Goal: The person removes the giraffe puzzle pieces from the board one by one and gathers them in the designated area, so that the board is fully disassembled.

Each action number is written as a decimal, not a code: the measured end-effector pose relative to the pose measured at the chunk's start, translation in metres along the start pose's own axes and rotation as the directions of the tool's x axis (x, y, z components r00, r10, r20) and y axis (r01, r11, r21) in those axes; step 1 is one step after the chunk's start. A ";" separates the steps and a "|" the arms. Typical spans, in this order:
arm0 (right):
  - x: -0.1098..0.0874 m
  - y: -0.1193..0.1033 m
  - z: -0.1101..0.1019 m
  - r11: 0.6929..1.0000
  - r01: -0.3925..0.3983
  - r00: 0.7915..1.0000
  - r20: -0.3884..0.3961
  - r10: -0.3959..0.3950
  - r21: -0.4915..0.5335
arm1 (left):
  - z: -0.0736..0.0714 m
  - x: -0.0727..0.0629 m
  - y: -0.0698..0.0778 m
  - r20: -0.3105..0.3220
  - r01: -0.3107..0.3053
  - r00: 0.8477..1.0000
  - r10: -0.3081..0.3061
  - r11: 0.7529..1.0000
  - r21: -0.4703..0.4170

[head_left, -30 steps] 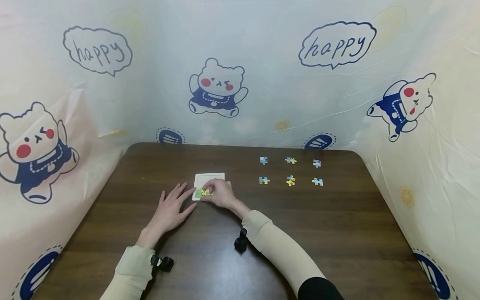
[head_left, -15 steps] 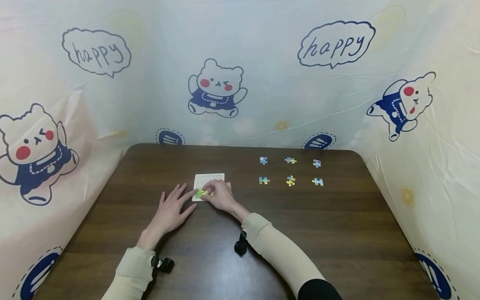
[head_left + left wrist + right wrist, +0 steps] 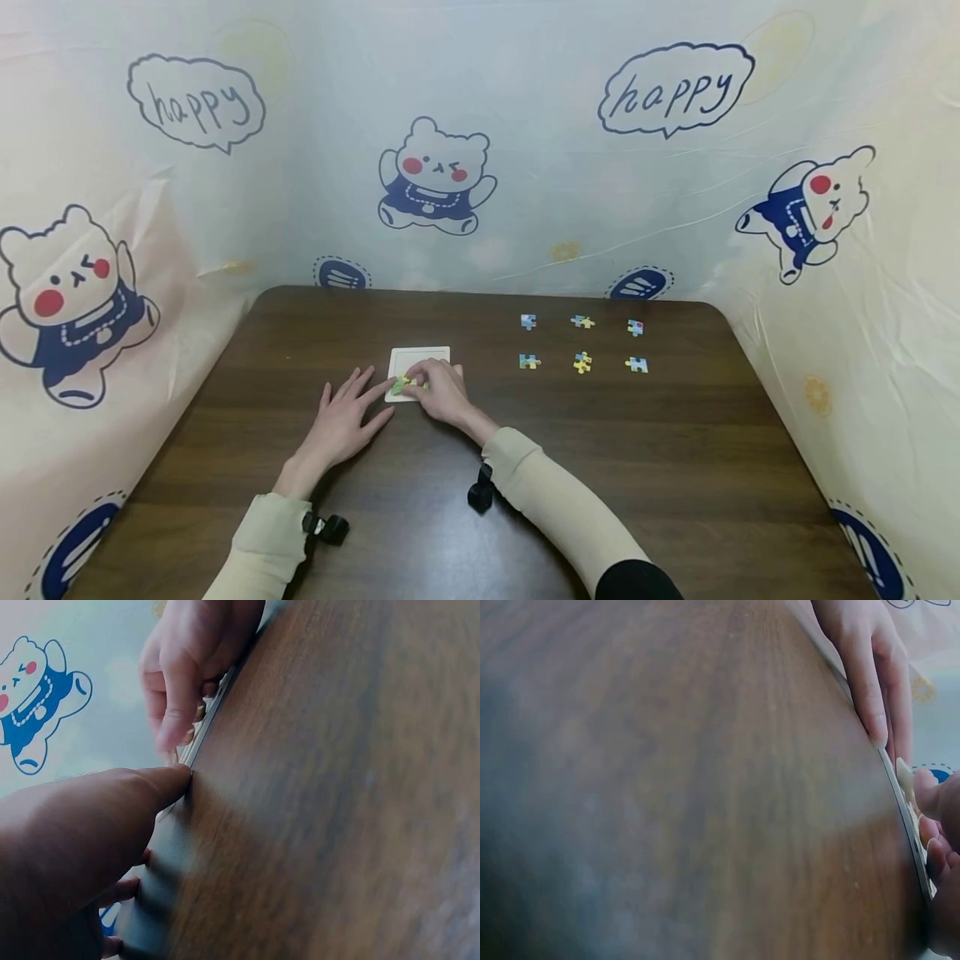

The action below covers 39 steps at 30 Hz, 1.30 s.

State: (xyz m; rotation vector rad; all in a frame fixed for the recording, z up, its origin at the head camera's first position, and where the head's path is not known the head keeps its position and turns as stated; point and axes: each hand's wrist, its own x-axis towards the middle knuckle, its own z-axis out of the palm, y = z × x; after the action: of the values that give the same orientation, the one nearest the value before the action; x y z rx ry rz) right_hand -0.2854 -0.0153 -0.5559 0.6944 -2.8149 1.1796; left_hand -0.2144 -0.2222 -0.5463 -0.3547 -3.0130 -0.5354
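A small white puzzle tray (image 3: 408,358) lies left of centre on the brown table. In its near left corner sit green and yellow jigsaw puzzle pieces (image 3: 400,387), partly covered by fingers. My right hand (image 3: 442,390) reaches over the tray and pinches a puzzle piece between thumb and fingers. That puzzle piece (image 3: 904,778) shows in the right wrist view with one edge tilted up from the tray. My left hand (image 3: 341,421) is spread with fingers fairly straight, its index fingertip at the tray's left edge. In the left wrist view its thumb (image 3: 165,784) meets the tray's thin side.
Several loose puzzle pieces lie in two rows at the far right, among them a blue-and-yellow piece (image 3: 528,362) and a mostly yellow one (image 3: 582,362). The table (image 3: 675,467) ends at a patterned curtain (image 3: 540,167). Both wrists carry small black cameras.
My right fingers have shifted very slightly at the tray's near left corner, and the green and yellow piece there now looks more tilted. The left hand stays in place.
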 end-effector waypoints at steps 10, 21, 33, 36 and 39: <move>0.000 -0.002 -0.001 0.989 -0.009 1.000 0.019 0.006 0.148 | -0.001 -0.003 0.000 0.017 0.010 1.000 -0.010 1.000 -0.001; 0.004 0.001 -0.004 0.970 -0.060 0.997 0.067 0.045 0.237 | 0.001 -0.003 -0.001 0.013 0.014 1.000 -0.014 1.000 -0.006; -0.006 0.012 -0.036 0.894 -0.070 0.997 0.057 0.050 0.442 | 0.003 0.000 -0.004 0.022 0.017 1.000 -0.017 1.000 -0.012; -0.014 0.021 -0.049 0.878 -0.083 0.996 0.051 0.067 0.471 | 0.002 0.001 -0.004 0.022 0.019 1.000 -0.018 1.000 -0.012; -0.024 0.031 -0.063 0.865 -0.109 0.994 0.046 0.099 0.490 | 0.002 0.001 -0.004 0.022 0.018 1.000 -0.018 1.000 -0.014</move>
State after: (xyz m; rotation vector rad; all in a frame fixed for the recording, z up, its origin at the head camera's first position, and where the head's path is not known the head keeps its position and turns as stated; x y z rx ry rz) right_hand -0.2864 0.0558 -0.5355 0.5659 -2.5977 1.9568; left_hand -0.2162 -0.2247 -0.5494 -0.3371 -3.0381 -0.5575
